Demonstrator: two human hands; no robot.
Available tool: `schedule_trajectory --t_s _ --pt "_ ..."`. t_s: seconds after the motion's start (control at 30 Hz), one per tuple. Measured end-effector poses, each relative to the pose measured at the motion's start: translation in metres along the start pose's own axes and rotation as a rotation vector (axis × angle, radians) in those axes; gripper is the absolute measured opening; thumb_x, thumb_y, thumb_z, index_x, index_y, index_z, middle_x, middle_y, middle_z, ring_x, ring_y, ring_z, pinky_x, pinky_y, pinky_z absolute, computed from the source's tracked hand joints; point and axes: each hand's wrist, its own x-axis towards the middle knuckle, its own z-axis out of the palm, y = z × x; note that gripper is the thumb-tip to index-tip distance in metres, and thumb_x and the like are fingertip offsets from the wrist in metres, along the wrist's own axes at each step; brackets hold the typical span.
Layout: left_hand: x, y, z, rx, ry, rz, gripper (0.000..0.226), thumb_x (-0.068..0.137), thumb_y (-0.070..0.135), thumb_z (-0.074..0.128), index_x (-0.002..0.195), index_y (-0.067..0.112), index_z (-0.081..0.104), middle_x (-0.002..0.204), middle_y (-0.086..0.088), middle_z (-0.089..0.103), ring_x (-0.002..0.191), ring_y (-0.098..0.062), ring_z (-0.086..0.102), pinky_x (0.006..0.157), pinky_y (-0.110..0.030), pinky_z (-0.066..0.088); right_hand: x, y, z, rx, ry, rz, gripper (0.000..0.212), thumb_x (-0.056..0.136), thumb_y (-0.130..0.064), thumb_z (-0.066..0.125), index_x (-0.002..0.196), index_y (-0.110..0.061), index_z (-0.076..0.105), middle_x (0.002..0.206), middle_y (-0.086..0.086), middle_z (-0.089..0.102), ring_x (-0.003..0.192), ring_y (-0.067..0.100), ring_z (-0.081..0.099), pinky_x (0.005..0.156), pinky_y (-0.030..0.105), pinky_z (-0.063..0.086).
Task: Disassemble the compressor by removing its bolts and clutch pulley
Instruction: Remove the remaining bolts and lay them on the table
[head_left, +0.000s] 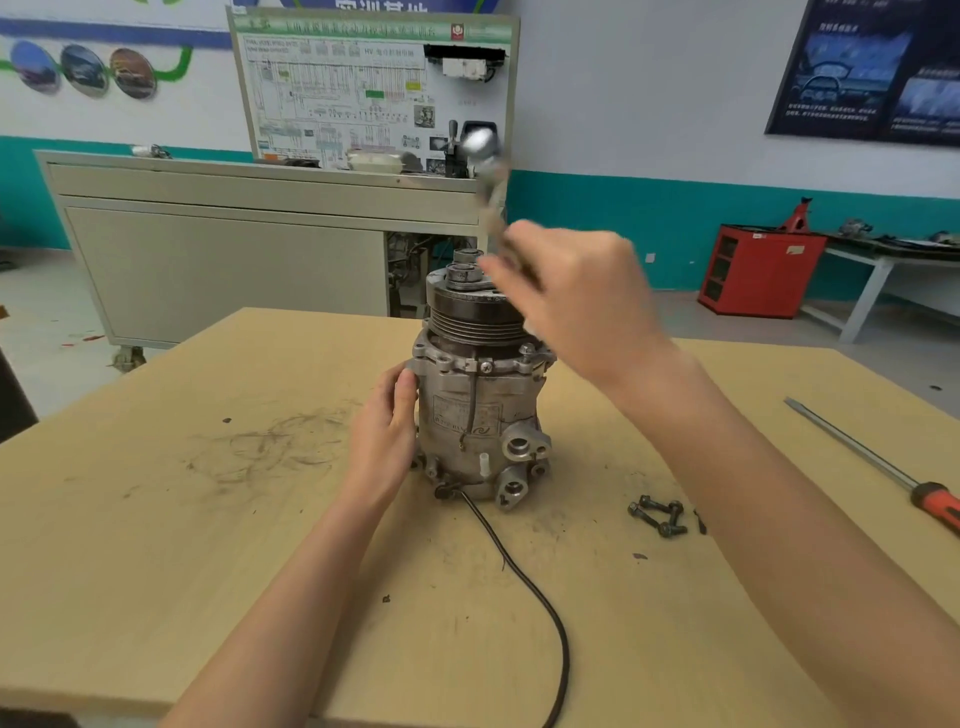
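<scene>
The grey metal compressor (478, 415) stands upright on the wooden table (208, 519), its grooved clutch pulley (467, 322) on top. My left hand (387, 431) presses against the compressor's left side, fingers curled on the upper flange. My right hand (576, 296), blurred by motion, is raised beside the pulley and grips a metal tool with a shiny rounded head (480, 148) that points up. A black cable (530, 587) runs from the compressor's base toward me. Several removed bolts (658, 515) lie in a small heap to the right.
A long screwdriver (878, 467) with an orange handle lies at the table's right edge. Behind the table stand a grey cabinet (223, 260) with a wiring display board, a red tool box (758, 270) and a bench at the right.
</scene>
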Motion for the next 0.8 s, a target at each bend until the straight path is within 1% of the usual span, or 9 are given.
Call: schedule_trajectory --t_s 0.07,0.17,0.23,0.33,0.43,0.5,0.57,0.7,0.8 --pt "0.0 0.0 0.0 0.013 0.003 -0.001 0.04 0.102 0.036 0.033 0.127 0.015 0.056 0.12 0.0 0.064 0.113 -0.015 0.059 0.099 -0.039 0.045 0.004 -0.015 0.007 -0.173 -0.215 -0.039 0.027 0.098 -0.028 0.044 0.098 -0.009 0.063 0.077 0.005 0.067 0.064 0.025 0.063 0.059 0.034 0.052" --pt "0.001 0.001 0.001 0.031 0.004 0.004 0.043 0.102 0.036 0.032 0.129 0.012 0.055 0.12 -0.002 0.064 0.112 -0.016 0.059 0.098 -0.039 0.046 0.0 -0.029 0.023 -0.47 -0.305 -0.118 0.015 0.094 -0.028 0.051 0.097 -0.022 0.064 0.079 -0.005 0.067 0.065 0.018 0.067 0.054 0.027 0.049" --pt "0.001 0.0 0.001 0.047 0.007 -0.003 0.041 0.103 0.035 0.033 0.13 0.014 0.055 0.12 0.0 0.064 0.112 -0.015 0.059 0.093 -0.033 0.045 -0.002 -0.039 0.029 -0.564 -0.274 -0.13 0.011 0.086 -0.024 0.055 0.087 -0.027 0.066 0.071 -0.009 0.067 0.057 0.009 0.066 0.046 0.021 0.045" --pt "0.001 0.0 0.001 0.047 0.012 -0.009 0.037 0.104 0.031 0.034 0.129 0.014 0.054 0.121 0.003 0.062 0.109 -0.011 0.056 0.086 -0.026 0.041 -0.006 -0.047 0.035 -0.561 -0.211 -0.11 0.026 0.076 -0.012 0.045 0.069 -0.026 0.066 0.06 -0.008 0.062 0.048 0.004 0.061 0.038 0.02 0.039" --pt "0.001 0.001 0.001 0.062 0.031 -0.009 0.031 0.103 0.022 0.037 0.119 0.006 0.058 0.105 -0.003 0.064 0.094 -0.016 0.057 0.069 -0.027 0.039 -0.019 -0.055 0.045 -0.557 -0.17 -0.129 0.025 0.075 -0.011 0.047 0.068 -0.026 0.067 0.062 -0.008 0.06 0.049 0.003 0.058 0.039 0.018 0.04" --pt "0.001 0.001 0.002 0.062 0.026 -0.012 0.027 0.102 0.017 0.039 0.115 0.004 0.059 0.093 0.0 0.062 0.079 -0.008 0.055 0.062 -0.027 0.038 -0.026 -0.056 0.047 -0.528 -0.162 -0.137 0.023 0.077 -0.012 0.051 0.07 -0.025 0.068 0.065 -0.008 0.061 0.05 0.005 0.058 0.042 0.018 0.042" --pt "0.001 0.001 0.001 0.074 0.026 -0.015 0.027 0.102 0.018 0.039 0.115 0.006 0.06 0.092 0.002 0.061 0.076 -0.005 0.052 0.065 -0.03 0.039 -0.028 -0.055 0.047 -0.506 -0.125 -0.13 0.02 0.079 -0.011 0.053 0.07 -0.022 0.067 0.065 -0.005 0.06 0.05 0.007 0.057 0.043 0.019 0.042" --pt "0.0 0.002 0.002 0.062 0.033 0.003 0.031 0.103 0.022 0.037 0.119 0.007 0.059 0.101 -0.003 0.062 0.09 -0.016 0.054 0.076 -0.034 0.043 -0.028 -0.054 0.042 -0.506 -0.058 -0.084 0.022 0.08 -0.008 0.051 0.068 -0.018 0.066 0.063 -0.003 0.059 0.046 0.008 0.053 0.041 0.019 0.038" --pt "0.001 0.002 0.002 0.061 0.045 -0.004 0.03 0.103 0.021 0.036 0.116 0.006 0.059 0.098 -0.002 0.061 0.088 -0.014 0.052 0.073 -0.03 0.038 -0.02 -0.056 0.04 -0.519 -0.014 0.014 0.029 0.078 -0.007 0.043 0.062 -0.02 0.064 0.06 -0.003 0.058 0.043 0.008 0.053 0.038 0.019 0.035"
